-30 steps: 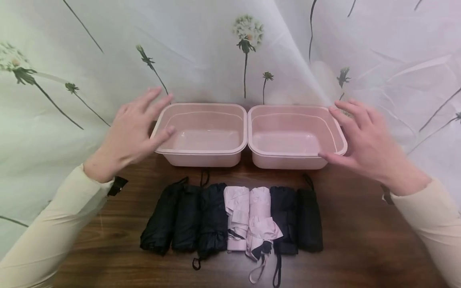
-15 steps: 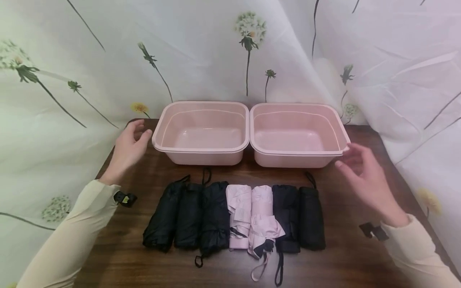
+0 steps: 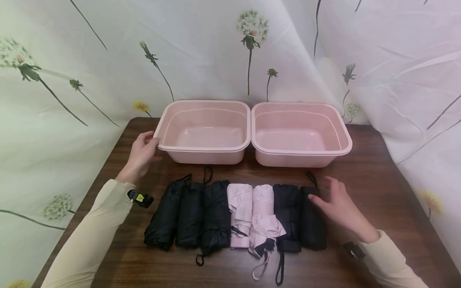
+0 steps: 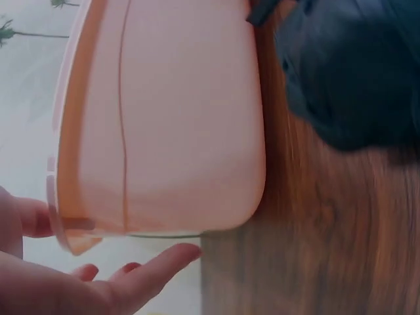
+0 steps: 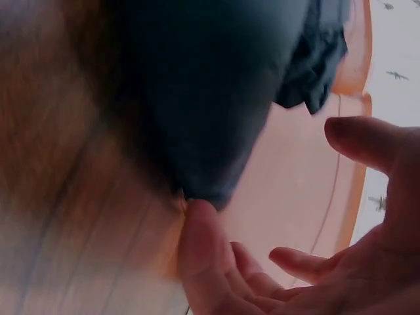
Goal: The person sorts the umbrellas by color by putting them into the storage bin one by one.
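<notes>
My left hand [image 3: 140, 155] is at the near left corner of the left pink plastic basin [image 3: 205, 156]. In the left wrist view its thumb [image 4: 34, 218] is at the rim, and the other fingers extend loosely outside the wall. My right hand [image 3: 341, 205], fingers spread and slightly bent, hovers beside the upper end of the rightmost black folded umbrella [image 3: 313, 224]. In the right wrist view a fingertip [image 5: 200, 226] overlaps that umbrella's end, while the thumb stays apart. Left of it lie another black umbrella [image 3: 287, 216] and two pale pink umbrellas [image 3: 263, 204].
More black folded umbrellas [image 3: 189, 218] complete the row on the brown wooden table [image 3: 353, 268]. The right pink basin [image 3: 295, 160] stands rim to rim with the left one. A white dandelion-print cloth [image 3: 209, 52] hangs close behind and at both sides.
My right hand has come down from the right basin's side to the rightmost umbrella. My left hand has lowered from above the left basin to its near left corner. Basins and umbrellas stay put.
</notes>
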A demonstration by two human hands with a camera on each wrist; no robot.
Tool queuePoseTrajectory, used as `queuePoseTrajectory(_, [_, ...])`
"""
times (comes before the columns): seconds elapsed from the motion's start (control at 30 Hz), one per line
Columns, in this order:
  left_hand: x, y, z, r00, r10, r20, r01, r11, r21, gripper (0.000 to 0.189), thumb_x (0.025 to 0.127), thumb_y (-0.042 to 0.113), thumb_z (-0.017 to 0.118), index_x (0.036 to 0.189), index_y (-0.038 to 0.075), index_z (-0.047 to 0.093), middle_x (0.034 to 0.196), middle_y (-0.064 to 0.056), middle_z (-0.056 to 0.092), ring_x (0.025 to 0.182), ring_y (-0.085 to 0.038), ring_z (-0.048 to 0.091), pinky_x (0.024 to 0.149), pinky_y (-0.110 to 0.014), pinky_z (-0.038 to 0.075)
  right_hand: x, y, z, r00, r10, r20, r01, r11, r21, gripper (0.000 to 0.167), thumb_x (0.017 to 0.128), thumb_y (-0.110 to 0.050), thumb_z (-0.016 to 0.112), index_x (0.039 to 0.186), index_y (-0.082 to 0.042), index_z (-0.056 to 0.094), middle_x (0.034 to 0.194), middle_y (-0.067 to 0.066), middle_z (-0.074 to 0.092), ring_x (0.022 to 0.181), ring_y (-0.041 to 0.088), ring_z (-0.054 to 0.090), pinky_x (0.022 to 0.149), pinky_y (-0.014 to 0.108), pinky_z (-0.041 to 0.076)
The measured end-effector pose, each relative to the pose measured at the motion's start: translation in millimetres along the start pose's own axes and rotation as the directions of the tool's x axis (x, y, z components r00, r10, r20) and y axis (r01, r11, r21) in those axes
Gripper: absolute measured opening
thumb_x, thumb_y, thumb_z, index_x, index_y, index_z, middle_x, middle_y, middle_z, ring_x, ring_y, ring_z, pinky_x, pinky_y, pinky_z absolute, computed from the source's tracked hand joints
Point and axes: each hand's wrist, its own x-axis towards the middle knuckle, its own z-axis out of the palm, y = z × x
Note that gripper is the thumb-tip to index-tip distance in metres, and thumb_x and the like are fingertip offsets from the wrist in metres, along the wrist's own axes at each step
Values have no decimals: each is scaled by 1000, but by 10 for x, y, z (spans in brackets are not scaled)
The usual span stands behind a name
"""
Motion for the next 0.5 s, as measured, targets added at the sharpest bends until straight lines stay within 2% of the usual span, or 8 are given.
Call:
queuePoseTrajectory(0.1, [18,-7,12,996,-65,60,72,990,-124,66,102,33,40,153,6,10,154,-20,22,129,-28,41,88,-43,55,-21,-29,89,1000,2,19,-1,999,-49,82,90,-40,64,139,13,24,129,36,34,111,46,49,95,61,45])
queuePoseTrajectory(0.2, [20,-12,24,991,-90,95,108,974,-198,64,102,30,43,153,6,13,156,-18,18,134,-29,37,89,-47,53,-43,-53,160,1000,0,29,3,995,-95,75,89,-34,66,133,14,29,122,34,35,102,44,51,90,59,48])
queuePoseTrajectory(0.33, [16,-25,20,991,-84,103,105,968,-228,60,102,27,43,151,5,18,155,-18,20,133,-28,38,88,-49,53,-54,-72,223,1000,-1,29,5,992,-126,73,87,-33,67,130,14,31,119,33,34,98,43,53,87,58,49])
queuePoseTrajectory(0.5, [3,-30,4,991,-78,108,102,965,-241,59,102,27,43,152,5,19,155,-19,22,131,-28,41,93,-55,47,-60,-76,257,999,5,42,2,987,-160,80,85,-37,69,134,13,30,124,35,31,99,45,54,85,57,52])
